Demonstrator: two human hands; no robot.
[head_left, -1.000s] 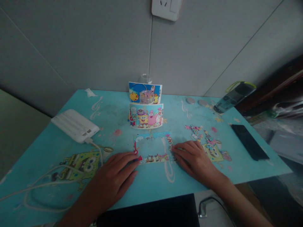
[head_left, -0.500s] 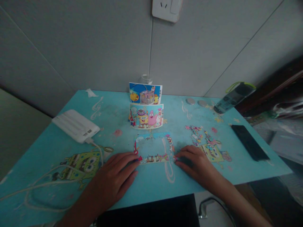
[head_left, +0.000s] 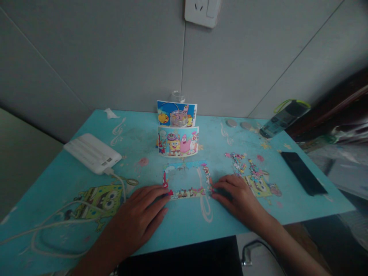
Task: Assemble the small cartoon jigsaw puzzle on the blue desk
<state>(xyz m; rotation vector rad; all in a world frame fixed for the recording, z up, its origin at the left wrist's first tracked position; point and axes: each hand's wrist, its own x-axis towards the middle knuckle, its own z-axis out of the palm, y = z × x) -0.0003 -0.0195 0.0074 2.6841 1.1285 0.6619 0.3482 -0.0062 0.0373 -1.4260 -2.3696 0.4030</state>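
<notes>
A rectangular border of joined jigsaw pieces (head_left: 186, 193) lies flat on the table, its middle showing the blue tabletop. At its lower left corner, the fingertips of my left hand (head_left: 145, 209) press around a red and blue piece (head_left: 170, 193). My right hand (head_left: 234, 193) has thumb and fingers closed on a small puzzle piece (head_left: 212, 190) at the lower right corner; the fingertips mostly cover it. Behind the border stands a printed picture card (head_left: 178, 142) with cartoon figures. Loose puzzle pieces (head_left: 240, 165) are heaped beyond my right hand.
A white power bank (head_left: 92, 153) with a cable (head_left: 57, 222) lies at the left. A second card and a clear round container (head_left: 178, 119) are at the back. To the right are two round lids (head_left: 231, 123), a bottle (head_left: 284, 119) and a black phone-like slab (head_left: 303, 172).
My right hand has shifted very slightly left and up, bringing its piece closer against the border's lower right corner. The left hand stays almost still.
</notes>
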